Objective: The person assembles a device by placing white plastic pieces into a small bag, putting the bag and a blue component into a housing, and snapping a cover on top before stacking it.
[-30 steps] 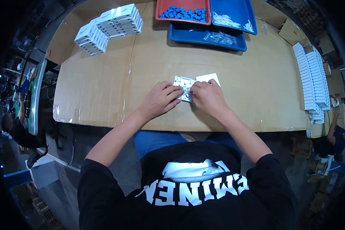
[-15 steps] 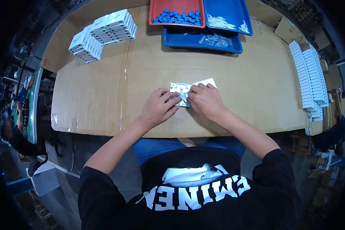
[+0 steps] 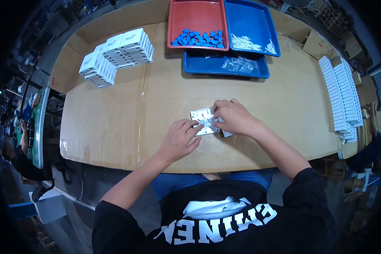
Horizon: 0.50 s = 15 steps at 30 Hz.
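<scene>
A small white open case (image 3: pixel 203 115) with a clear plastic piece in it lies on the cardboard-covered table in front of the person. My left hand (image 3: pixel 178 139) rests its fingertips on the case's left part, thumb spread away from the fingers. Over the right side of the case is my right hand (image 3: pixel 233 116), its fingers bent and pressed together at the case; what they pinch is too small to make out. Part of a white piece (image 3: pixel 227 133) shows beneath the right hand.
Stacked white boxes (image 3: pixel 98 63) stand at the back left, and long white stacks (image 3: pixel 342 95) at the right. A red tray (image 3: pixel 197 19) of blue parts, a blue tray (image 3: pixel 249 21) of white parts and a lower blue tray (image 3: pixel 203 65) with clear bags are at the back.
The camera view has tilted up, so everything on the table sits lower. The case has turned slightly, and the white part beside it now shows below my right hand instead of above.
</scene>
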Available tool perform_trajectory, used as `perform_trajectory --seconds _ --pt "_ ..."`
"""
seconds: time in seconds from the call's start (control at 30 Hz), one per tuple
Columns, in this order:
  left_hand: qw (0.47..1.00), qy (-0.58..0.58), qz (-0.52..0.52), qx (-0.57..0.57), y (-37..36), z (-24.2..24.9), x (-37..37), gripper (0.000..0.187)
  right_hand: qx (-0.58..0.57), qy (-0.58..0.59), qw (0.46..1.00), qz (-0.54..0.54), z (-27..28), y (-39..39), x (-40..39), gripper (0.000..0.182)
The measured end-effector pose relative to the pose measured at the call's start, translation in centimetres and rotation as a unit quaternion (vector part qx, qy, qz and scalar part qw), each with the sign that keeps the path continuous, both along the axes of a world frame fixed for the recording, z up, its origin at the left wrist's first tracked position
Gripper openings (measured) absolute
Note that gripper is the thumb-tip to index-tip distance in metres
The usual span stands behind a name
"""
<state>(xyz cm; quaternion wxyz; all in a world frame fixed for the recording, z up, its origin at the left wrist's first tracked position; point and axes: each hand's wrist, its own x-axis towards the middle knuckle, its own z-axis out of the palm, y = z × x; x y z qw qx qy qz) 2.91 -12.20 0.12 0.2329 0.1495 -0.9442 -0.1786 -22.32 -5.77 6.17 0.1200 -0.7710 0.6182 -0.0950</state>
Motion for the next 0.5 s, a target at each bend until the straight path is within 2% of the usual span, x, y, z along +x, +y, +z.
perform_trajectory --seconds 0.03,0.07,0.13,0.17,0.23,0.3,0.33,0.4,0.5 --pt "1.0 0.001 0.0 -0.002 0.0 0.3 0.0 0.04 0.063 -0.061 0.996 0.01 0.5 -0.7 -0.9 0.023" --pt "1.0 0.006 0.004 0.002 -0.1 0.7 0.0 0.04 0.06 -0.059 0.996 0.011 1.4 -1.6 -1.8 0.023" --pt "1.0 0.012 0.008 0.004 -0.2 0.9 0.0 0.041 0.137 -0.14 0.979 -0.058 3.4 -3.8 -3.5 0.025" --pt "1.0 0.005 0.005 0.007 -0.2 0.9 0.0 0.044 0.134 -0.138 0.98 -0.058 4.2 -5.0 -4.4 0.025" --pt "1.0 0.001 0.001 0.005 -0.3 1.0 0.0 0.048 0.073 -0.08 0.98 -0.165 5.5 -7.5 -6.4 0.025" --pt "0.999 0.004 0.022 0.041 -0.4 1.2 0.0 0.065 -0.098 -0.029 0.979 -0.174 4.6 -10.3 -9.1 0.024" --pt "0.999 0.006 0.022 0.039 -0.5 1.1 -0.1 0.065 -0.15 -0.009 0.97 -0.189 4.9 -11.6 -9.8 0.021" --pt "0.997 0.007 0.057 0.052 -0.6 1.0 -0.2 0.078 -0.222 0.034 0.957 -0.181 4.5 -15.2 -11.9 0.021" --pt "0.997 -0.002 0.062 0.051 -0.7 1.3 -0.3 0.08 -0.284 0.087 0.942 -0.157 2.7 -20.1 -15.0 0.023"
